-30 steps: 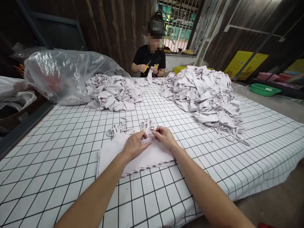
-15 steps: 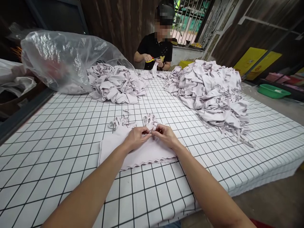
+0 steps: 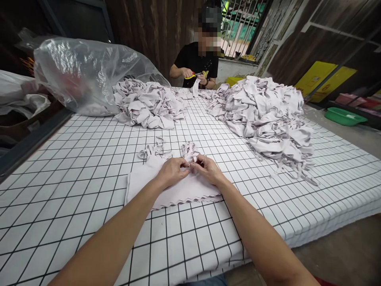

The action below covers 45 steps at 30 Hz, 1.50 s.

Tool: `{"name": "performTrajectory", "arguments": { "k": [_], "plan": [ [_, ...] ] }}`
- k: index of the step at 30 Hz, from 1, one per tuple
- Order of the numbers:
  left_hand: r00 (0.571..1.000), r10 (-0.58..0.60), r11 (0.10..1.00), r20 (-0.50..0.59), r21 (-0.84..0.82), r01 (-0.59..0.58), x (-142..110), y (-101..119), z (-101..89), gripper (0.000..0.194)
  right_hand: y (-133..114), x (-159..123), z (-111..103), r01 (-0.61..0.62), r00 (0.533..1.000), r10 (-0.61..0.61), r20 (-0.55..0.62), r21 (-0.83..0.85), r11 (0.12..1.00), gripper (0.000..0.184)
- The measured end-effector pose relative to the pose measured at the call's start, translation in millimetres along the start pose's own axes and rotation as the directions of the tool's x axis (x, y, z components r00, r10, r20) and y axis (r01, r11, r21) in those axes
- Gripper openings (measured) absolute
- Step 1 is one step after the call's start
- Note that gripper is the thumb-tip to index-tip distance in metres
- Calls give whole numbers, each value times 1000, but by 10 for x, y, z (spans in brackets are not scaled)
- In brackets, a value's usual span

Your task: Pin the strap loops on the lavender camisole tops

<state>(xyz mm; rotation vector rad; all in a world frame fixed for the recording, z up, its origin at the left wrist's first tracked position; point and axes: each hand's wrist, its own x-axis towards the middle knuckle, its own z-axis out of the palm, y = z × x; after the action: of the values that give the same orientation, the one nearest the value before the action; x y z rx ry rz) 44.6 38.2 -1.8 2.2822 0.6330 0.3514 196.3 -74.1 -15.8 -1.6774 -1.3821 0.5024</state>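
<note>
A flat stack of pale pink camisoles (image 3: 178,194) lies before me, wavy hems toward me, thin looped straps (image 3: 152,151) spread at the far side. My left hand (image 3: 173,171) rests over the stack, thumb and fingers pinched at the upper edge of the top camisole. Beside it, my right hand (image 3: 206,169) pinches the same edge near a second bunch of straps (image 3: 189,149). The fingertips of both hands almost meet, and they partly hide the bit of fabric between them.
A large heap of the same garments (image 3: 264,107) rises at the right, a smaller heap (image 3: 149,103) at the back left beside a clear plastic bag (image 3: 89,71). Across the checked tablecloth (image 3: 98,159), a person (image 3: 195,61) holds yellow-handled scissors (image 3: 190,76) and fabric.
The whole view has shifted slightly, so things appear a little further right. Both hands stay pinched at the camisole's edge, with only tiny finger movement. The fingertips look slightly further apart.
</note>
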Motion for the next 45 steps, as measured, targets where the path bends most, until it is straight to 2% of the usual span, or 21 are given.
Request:
{"name": "performTrajectory", "arguments": {
  "k": [8, 18, 34, 39, 45],
  "plan": [
    [999, -19, 999, -32, 38, 21, 12, 0, 45, 15, -13, 11, 43, 67, 998, -66, 11, -68, 995, 14],
    [999, -48, 999, -23, -18, 47, 17, -24, 47, 15, -34, -17, -4, 9, 1000, -8, 14, -77, 997, 20],
    [999, -49, 997, -20, -56, 48, 3, -21, 39, 16, -54, -17, -30, 15, 999, -10, 37, -133, 991, 25],
    [999, -31, 997, -10, -68, 30, 12, -40, 37, 18, -51, -12, -82, 105, 992, -91, 84, -185, 977, 19],
    [1000, 7, 995, 29, -101, -4, 36, -66, 27, 18, -19, -1, -145, 220, 970, -184, 160, -250, 943, 21]
  ]
}}
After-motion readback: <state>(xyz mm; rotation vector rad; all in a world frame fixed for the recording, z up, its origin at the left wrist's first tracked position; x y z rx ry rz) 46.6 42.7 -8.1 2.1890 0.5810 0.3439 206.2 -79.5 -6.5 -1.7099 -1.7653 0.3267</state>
